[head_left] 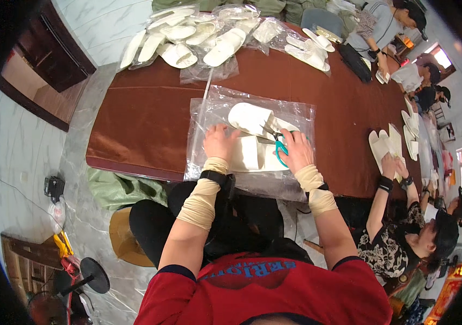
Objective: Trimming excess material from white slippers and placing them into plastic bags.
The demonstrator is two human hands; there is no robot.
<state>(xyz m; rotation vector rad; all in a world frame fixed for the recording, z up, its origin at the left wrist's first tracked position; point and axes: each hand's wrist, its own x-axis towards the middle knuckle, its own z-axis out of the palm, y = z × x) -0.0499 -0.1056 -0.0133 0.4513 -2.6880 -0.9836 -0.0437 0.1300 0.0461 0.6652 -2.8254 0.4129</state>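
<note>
A pair of white slippers lies sideways on a clear plastic bag (201, 116) in front of me. The far slipper (249, 116) and the near slipper (246, 154) are one behind the other. My right hand (298, 149) is closed on scissors (279, 147) with teal handles, their metal blades pointing left over the far slipper. At the left end of the near slipper rests my left hand (220, 142), fingers apart and touching the bag and perhaps the slipper's edge. Whether the slippers are inside the bag or on top of it I cannot tell.
Several white slippers in plastic (187, 40) are heaped along the far edge of the brown-covered table (133, 119). To the right a co-worker (388, 244) handles white slippers (381, 146). More people work further along. A fan (94, 275) stands on the floor at left.
</note>
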